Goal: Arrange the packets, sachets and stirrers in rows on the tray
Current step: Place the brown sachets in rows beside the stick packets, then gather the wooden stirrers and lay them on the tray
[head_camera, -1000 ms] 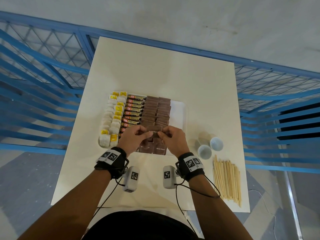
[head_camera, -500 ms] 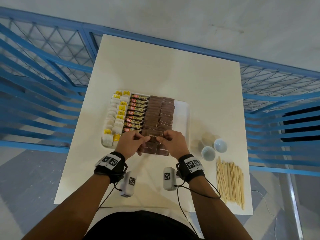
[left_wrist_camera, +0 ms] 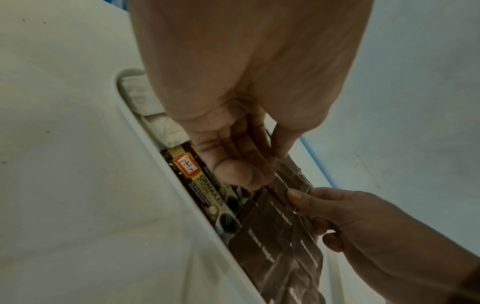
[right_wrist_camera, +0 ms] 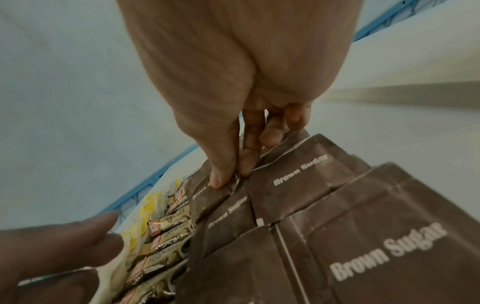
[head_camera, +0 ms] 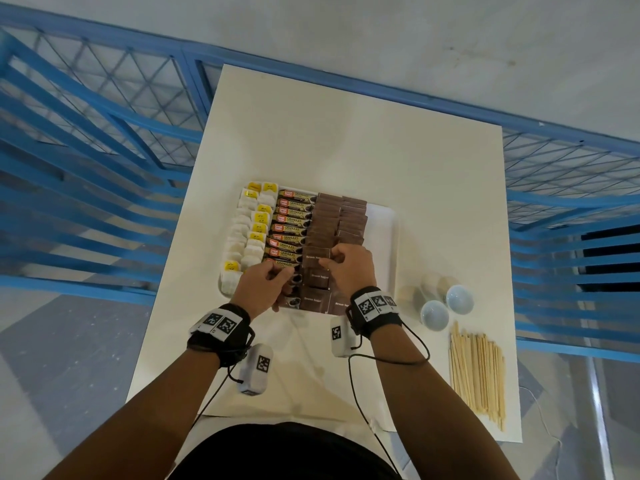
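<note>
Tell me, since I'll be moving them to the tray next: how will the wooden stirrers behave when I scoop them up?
The stirrers look thin and light, so probably easy to lift but apt to scatter. They lie as a loose, uneven bundle on the table, so some may slip out. They appear stiff, yet thin enough that they might snap.

The brown sugar packets (right_wrist_camera: 306, 197) look like matt, creased paper. The coffee sachets (head_camera: 292, 225) are glossy, shiny foil. The stirrers (head_camera: 478, 374) are pale bare wood. The tray (head_camera: 382, 237) is smooth white plastic, the worktop (head_camera: 346, 140) smooth, matt cream, and the two small bowls (head_camera: 446, 306) are glossy.
</note>
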{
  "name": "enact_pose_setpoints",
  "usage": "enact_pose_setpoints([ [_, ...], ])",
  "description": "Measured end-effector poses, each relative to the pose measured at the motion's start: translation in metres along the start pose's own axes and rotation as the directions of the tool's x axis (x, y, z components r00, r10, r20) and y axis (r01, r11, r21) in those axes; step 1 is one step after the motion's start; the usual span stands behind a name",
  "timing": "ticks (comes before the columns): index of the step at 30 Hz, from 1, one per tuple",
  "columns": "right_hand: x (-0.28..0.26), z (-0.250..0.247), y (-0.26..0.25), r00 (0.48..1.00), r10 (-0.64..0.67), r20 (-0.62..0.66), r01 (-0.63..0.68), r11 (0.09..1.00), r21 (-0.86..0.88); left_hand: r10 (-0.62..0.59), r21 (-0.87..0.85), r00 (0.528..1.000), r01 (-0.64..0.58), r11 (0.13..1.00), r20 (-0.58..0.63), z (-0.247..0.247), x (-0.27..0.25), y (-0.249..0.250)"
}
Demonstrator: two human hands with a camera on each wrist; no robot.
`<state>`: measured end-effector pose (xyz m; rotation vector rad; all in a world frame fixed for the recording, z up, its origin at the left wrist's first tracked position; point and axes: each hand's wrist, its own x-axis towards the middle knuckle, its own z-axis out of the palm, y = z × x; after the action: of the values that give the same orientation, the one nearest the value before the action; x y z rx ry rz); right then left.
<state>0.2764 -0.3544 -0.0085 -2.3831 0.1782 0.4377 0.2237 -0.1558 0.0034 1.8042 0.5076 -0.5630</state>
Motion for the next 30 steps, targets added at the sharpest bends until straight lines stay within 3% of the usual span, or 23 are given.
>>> enact_pose_setpoints([
  [8,0.001,0.004,0.003,0.998,0.001,-0.069,-0.003,1.0,-0.031,0.018,-0.009,1.0,-0.018,1.0,0.012,0.0,0.0,0.008],
  [19,-0.007,0.0,0.002,0.991,0.025,-0.13,-0.015,0.997,0.072,0.037,0.016,0.999,-0.037,0.999,0.006,0.003,0.001,0.009],
  [23,-0.029,-0.01,0.002,0.985,0.037,-0.167,-0.009,0.986,0.169,0.043,-0.025,0.999,-0.042,0.999,0.011,0.005,-0.001,0.013],
  [30,-0.098,-0.015,0.031,0.984,0.042,-0.172,-0.01,0.983,0.181,0.11,0.028,0.988,-0.113,0.993,0.109,0.027,-0.022,0.013],
])
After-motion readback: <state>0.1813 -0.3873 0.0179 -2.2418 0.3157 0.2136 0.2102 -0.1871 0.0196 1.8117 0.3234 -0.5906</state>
